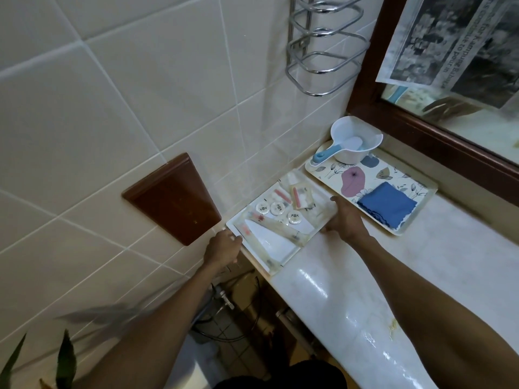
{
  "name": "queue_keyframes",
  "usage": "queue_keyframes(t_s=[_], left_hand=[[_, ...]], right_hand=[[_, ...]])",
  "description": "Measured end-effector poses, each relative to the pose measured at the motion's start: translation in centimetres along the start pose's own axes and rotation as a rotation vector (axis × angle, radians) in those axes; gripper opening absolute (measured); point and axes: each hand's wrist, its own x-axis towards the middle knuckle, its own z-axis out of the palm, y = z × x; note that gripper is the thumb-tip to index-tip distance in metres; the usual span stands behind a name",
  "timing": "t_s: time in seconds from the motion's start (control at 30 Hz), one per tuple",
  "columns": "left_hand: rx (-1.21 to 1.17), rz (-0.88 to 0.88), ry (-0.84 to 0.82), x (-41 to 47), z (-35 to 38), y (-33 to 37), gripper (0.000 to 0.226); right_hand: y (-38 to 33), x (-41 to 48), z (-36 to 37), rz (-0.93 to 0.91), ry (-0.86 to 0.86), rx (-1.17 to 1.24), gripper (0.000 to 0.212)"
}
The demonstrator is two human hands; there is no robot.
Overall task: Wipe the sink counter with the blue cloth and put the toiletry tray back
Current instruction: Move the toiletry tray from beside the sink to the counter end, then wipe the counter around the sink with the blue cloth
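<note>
A white toiletry tray (276, 249) with wrapped items and round white caps sits at the left end of the pale marble counter (351, 282), against the tiled wall. My left hand (223, 247) grips its near-left edge. On the tray's right edge my right hand (344, 220) has closed. The folded blue cloth (389, 204) lies on a floral tray (421, 189) just to the right, untouched.
A white scoop with a blue handle (355, 144) stands on the floral tray's far end. A brown wooden wall piece (174, 199) hangs left of the counter. Chrome rack (325, 49) above, framed mirror (438, 136) behind. Pipes (222, 299) run under the counter.
</note>
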Motion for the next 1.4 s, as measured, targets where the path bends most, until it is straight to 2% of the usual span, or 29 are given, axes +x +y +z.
queue_keyframes(t_s=[0.1,0.17,0.27,0.4,0.5,0.57,0.67,0.77,0.9,1.03,1.2,1.4], left_hand=[[0.294,0.071,0.236,-0.9,0.7,1.2,0.036],[0.340,0.173,0.283,-1.2,1.8,3.2,0.034],[0.319,0.365,0.231,-0.5,4.9,7.6,0.027],[0.188,0.632,0.061,0.4,10.7,15.2,0.017],[0.138,0.754,-0.056,1.4,15.4,20.5,0.022],[0.177,0.775,-0.110,2.6,18.4,23.4,0.033],[0.219,0.694,-0.159,4.6,22.2,27.3,0.052],[0.276,0.608,-0.141,6.6,25.5,30.0,0.064],[0.285,0.630,-0.090,7.4,28.1,30.5,0.060],[0.112,0.691,-0.104,7.2,28.8,31.0,0.053],[0.070,0.889,-0.183,4.5,28.3,34.3,0.043],[0.073,1.183,-0.424,-1.8,31.2,38.0,0.032]], right_hand=[[-0.2,-1.3,-0.8,-0.026,0.024,0.015,0.090],[0.0,-2.6,-2.0,-0.049,0.041,0.012,0.081],[1.5,-4.2,-4.6,-0.057,0.122,0.018,0.068],[6.6,-5.6,-8.9,0.012,0.293,0.021,0.047],[11.8,-6.5,-11.9,0.100,0.379,-0.006,0.041],[15.1,-6.9,-13.5,0.146,0.415,-0.036,0.038],[20.0,-6.8,-15.4,0.222,0.419,-0.073,0.041],[24.0,-5.7,-16.3,0.289,0.387,-0.152,0.053],[26.3,-5.1,-16.0,0.311,0.355,-0.245,0.061],[27.3,-5.4,-14.8,0.331,0.319,-0.258,0.063],[27.8,-6.1,-15.2,0.297,0.315,-0.220,0.062],[30.0,-9.2,-16.6,0.377,0.342,-0.199,0.057]])
